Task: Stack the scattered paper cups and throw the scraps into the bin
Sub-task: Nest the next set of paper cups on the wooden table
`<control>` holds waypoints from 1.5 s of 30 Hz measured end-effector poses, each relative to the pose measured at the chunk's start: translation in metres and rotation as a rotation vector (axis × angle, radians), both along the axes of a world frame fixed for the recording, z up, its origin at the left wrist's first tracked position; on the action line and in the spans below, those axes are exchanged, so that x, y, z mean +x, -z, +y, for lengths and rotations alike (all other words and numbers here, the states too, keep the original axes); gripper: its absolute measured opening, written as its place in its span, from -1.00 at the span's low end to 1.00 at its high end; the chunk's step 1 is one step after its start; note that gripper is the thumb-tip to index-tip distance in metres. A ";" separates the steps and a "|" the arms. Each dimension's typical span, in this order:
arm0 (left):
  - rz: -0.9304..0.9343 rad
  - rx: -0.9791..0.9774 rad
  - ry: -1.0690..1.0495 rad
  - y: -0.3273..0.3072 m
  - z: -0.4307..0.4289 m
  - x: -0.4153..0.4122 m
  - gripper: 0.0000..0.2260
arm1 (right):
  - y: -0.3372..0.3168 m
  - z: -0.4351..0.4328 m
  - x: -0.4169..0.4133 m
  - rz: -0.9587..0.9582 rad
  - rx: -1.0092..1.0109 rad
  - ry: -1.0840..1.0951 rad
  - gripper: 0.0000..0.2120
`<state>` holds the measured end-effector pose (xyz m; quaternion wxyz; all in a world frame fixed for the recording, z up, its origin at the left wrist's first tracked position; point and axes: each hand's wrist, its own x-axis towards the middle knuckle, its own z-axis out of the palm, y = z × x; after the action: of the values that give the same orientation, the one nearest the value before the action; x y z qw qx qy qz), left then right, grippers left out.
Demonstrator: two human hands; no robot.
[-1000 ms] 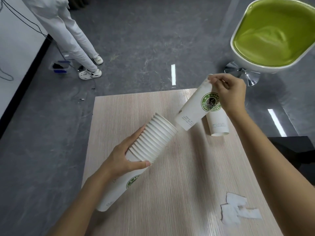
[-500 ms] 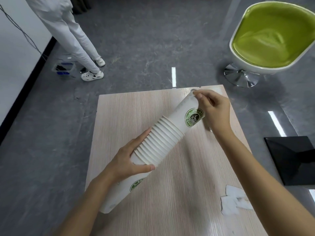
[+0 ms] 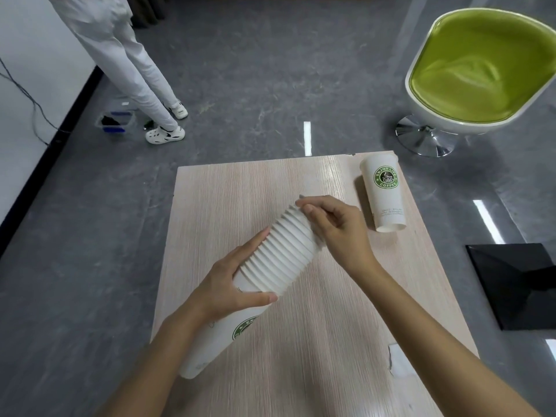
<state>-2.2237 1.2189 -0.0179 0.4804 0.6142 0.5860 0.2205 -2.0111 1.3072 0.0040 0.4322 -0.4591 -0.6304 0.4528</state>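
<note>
A person's left hand wraps around the middle of a tilted stack of nested paper cups, thumb below and fingers above, holding it over a pale wooden table. The right hand, fingers curled, pinches the rim at the stack's upper end. One cup lies on its side near the table's far right corner (green logo facing up). A white scrap lies at the near right edge. On the floor stand a green chair and a black object.
</note>
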 end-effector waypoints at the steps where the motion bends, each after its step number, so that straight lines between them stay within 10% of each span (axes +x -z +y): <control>1: 0.004 0.005 -0.001 0.000 0.000 0.000 -0.09 | 0.000 -0.003 -0.001 0.000 -0.002 -0.009 -0.84; 45: -0.055 -0.027 0.008 0.013 0.058 0.029 -0.10 | 0.015 0.076 0.062 -0.112 -0.045 0.100 -0.84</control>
<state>-2.1942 1.2771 -0.0307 0.5054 0.6039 0.5729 0.2273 -1.9493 1.3827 -0.0111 0.4079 -0.5243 -0.6196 0.4182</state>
